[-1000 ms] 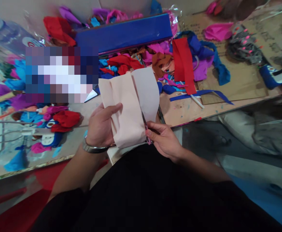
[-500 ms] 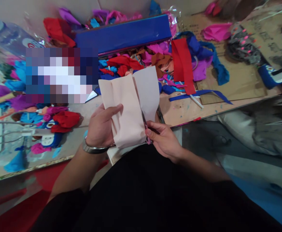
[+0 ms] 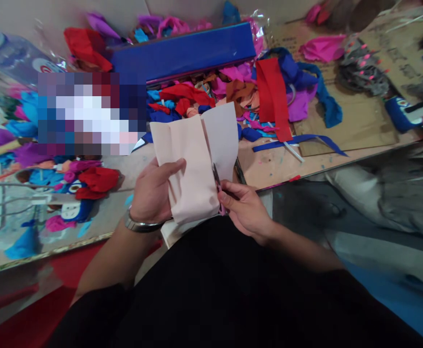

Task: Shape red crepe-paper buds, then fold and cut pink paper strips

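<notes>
Head view: the left hand [image 3: 151, 193] is clenched on the near left part of a pale peach sheet of fabric [image 3: 188, 164], thumb laid across its front and fingers hidden behind it, so the sheet stands up above the person's lap at the near edge of the worktop [image 3: 276, 166]. A metal watch [image 3: 139, 224] sits on that wrist. The right hand [image 3: 246, 210] lies just to the right of the sheet's lower edge and is closed on the handles of a pair of scissors [image 3: 218, 186]. The blades point up and away from this hand, running along the sheet's long axis, which goes from the lap towards the far side of the worktop. They sit inside a slit that parts the sheet into a wide left panel, held by the left hand, and a narrower right flap [image 3: 221, 137] that hangs free above the right hand. The uncut part of the sheet lies beyond the blade tips, straight ahead of the right hand. Whether the blades are parted or closed cannot be told. Beyond both hands lie scraps of coloured cloth, a red strip [image 3: 274, 96] and a long blue box [image 3: 184, 53].
</notes>
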`<action>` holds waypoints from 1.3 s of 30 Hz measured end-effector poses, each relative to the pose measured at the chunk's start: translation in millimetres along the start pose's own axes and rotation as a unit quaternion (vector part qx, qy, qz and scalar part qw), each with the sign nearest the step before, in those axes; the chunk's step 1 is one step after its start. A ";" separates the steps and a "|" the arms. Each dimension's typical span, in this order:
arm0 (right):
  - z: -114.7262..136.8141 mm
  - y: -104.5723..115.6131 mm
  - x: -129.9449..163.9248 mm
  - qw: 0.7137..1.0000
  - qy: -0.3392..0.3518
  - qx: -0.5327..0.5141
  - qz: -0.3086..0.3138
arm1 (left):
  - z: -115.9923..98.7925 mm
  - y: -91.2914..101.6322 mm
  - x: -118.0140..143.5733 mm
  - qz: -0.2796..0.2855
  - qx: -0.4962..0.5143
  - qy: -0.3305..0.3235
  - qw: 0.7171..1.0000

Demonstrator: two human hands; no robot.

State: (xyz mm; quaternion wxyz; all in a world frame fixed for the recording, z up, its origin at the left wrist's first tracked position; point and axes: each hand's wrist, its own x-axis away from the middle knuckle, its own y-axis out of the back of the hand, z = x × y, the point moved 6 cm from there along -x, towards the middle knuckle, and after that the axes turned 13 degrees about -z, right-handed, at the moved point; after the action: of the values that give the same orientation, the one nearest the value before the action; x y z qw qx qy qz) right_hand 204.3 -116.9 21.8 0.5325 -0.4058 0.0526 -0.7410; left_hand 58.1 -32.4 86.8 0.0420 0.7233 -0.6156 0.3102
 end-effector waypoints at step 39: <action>4.4 -3.8 2.0 1.000 0.018 0.006 -0.001 | 4.6 1.6 7.3 0.023 -0.018 -0.009 1.000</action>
State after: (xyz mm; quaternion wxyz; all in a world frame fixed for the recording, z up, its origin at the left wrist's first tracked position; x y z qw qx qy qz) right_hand 204.1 -115.4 27.7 0.5333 -0.3896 0.0574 -0.7487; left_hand 58.8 -41.1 86.3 0.0423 0.7106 -0.6380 0.2937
